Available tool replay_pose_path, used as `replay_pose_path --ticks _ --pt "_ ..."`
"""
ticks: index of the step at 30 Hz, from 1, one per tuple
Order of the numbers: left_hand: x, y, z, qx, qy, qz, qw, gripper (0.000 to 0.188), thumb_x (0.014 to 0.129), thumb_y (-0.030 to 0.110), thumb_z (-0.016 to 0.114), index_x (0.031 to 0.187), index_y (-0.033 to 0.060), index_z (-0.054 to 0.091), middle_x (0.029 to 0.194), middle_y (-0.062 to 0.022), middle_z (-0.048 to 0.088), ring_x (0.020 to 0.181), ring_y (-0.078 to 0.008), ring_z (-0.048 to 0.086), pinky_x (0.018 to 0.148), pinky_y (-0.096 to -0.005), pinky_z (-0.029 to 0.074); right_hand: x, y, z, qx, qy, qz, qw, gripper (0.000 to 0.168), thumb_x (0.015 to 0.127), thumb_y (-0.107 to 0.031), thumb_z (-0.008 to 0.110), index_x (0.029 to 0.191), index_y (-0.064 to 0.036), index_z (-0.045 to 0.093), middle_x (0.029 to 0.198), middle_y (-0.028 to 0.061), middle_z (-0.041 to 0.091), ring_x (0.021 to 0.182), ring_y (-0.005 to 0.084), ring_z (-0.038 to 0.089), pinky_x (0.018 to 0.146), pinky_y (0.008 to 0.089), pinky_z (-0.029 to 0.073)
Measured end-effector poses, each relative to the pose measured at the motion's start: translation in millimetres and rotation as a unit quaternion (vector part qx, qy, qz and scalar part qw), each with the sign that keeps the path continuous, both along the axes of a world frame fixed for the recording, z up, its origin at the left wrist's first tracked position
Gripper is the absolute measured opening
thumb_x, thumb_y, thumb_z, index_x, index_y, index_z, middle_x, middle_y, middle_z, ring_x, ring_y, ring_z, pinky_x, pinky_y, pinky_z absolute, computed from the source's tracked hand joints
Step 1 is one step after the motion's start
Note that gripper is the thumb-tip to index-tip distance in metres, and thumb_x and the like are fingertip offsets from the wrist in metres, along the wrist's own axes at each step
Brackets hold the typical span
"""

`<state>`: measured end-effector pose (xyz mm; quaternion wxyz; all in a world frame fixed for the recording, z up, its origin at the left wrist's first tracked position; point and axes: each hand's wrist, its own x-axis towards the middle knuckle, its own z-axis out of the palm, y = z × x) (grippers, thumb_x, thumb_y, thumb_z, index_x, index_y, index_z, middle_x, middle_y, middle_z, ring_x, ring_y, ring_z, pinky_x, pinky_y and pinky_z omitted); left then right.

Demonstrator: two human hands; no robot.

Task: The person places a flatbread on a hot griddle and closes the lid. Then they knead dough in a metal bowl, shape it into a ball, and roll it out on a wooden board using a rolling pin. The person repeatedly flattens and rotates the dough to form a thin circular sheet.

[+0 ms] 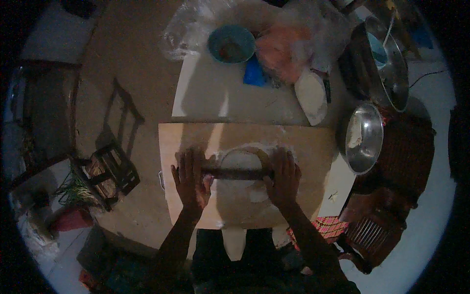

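Observation:
A dark rolling pin (238,174) lies crosswise on a wooden board (191,134), over a thin round sheet of dough (240,160). At the pin's left end lies my left hand (191,180), fingers stretched forward and thumb on the near side. My right hand (284,178) covers the right end in much the same way, its thumb along the pin. The dough's far edge shows beyond the pin; shadow blurs its near part. Pale flour marks the board around the dough.
Beyond the board are a green bowl (231,44), an orange plastic bag (282,51) and a pale oval thing (311,95). To the right, a metal bowl (364,139) holds something pale, near a large metal pan (393,73). A small wooden chair (114,171) stands left.

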<state>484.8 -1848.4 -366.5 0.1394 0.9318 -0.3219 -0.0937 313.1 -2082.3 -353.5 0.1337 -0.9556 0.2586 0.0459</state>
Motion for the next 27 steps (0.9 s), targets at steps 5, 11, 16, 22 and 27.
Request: replay_pose_path --ticks 5,11,16,22,27 --pt "61 -52 -18 0.060 -0.090 0.021 0.994 0.067 0.103 0.040 0.048 0.161 0.0086 0.037 0.169 -0.0175 0.030 0.155 -0.0400 0.027 0.125 -0.0610 0.017 73 -55 -10 -0.082 -0.049 -0.003 0.995 0.076 0.093 -0.021 0.062 0.160 -0.005 0.032 0.164 0.0198 0.035 0.149 0.0418 0.035 0.115 0.0582 0.031" --pt "79 -59 -30 0.024 -0.071 0.049 0.996 0.069 0.103 0.040 0.048 0.163 0.0086 0.033 0.170 -0.0170 0.028 0.154 -0.0389 0.030 0.123 -0.0565 0.023 97 -68 -22 -0.075 -0.075 0.002 0.994 0.071 0.096 -0.027 0.060 0.159 -0.004 0.035 0.164 0.0203 0.035 0.149 0.0433 0.035 0.116 0.0557 0.032" --pt "-11 15 -6 0.052 0.015 0.064 0.997 0.071 0.103 0.040 0.049 0.163 0.0073 0.032 0.169 -0.0179 0.029 0.155 -0.0375 0.029 0.117 -0.0540 0.030 6 -15 -13 -0.026 -0.001 0.005 1.000 0.069 0.099 -0.034 0.058 0.157 -0.003 0.038 0.165 0.0203 0.036 0.150 0.0402 0.036 0.113 0.0556 0.034" --pt "92 -55 -15 0.068 -0.090 0.095 0.989 0.075 0.098 0.040 0.056 0.162 0.0081 0.033 0.170 -0.0129 0.029 0.155 -0.0351 0.029 0.120 -0.0569 0.026 108 -67 -14 -0.106 -0.064 -0.002 0.992 0.067 0.101 -0.036 0.054 0.157 -0.003 0.038 0.165 0.0194 0.036 0.150 0.0395 0.035 0.112 0.0555 0.034" --pt "81 -38 -18 0.056 -0.081 0.052 0.994 0.073 0.101 0.038 0.055 0.162 0.0065 0.032 0.170 -0.0168 0.027 0.156 -0.0380 0.026 0.125 -0.0594 0.016 87 -50 -22 -0.063 -0.032 -0.028 0.997 0.069 0.101 -0.036 0.054 0.159 -0.003 0.034 0.166 0.0197 0.034 0.152 0.0405 0.033 0.113 0.0571 0.032"
